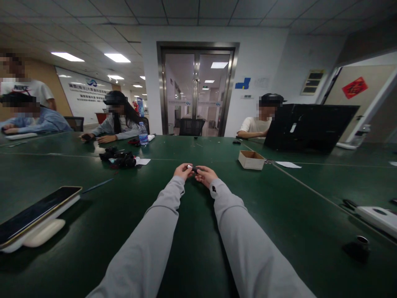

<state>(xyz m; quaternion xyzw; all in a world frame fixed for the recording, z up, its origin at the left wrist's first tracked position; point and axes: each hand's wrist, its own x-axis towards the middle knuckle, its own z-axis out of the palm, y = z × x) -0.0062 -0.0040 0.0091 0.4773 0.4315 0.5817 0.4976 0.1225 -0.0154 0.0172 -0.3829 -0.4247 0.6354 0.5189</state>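
Both my arms, in light grey sleeves, reach forward over the dark green table (198,215). My left hand (183,171) is closed with its fingertips on a small piece with a silvery, bright end. Close beside it, my right hand (206,174) pinches a small black object (194,169), which lies between the two hands. The pieces seem to touch or be one item; they are too small to tell. The hands are held just above the table, almost meeting at the fingertips.
An open cardboard box (251,160) stands to the right, before a large black monitor (310,128). Left of my hands lie a pile of black parts (119,159) and a water bottle (143,134). A phone (37,213) rests near left. Several people are around the table.
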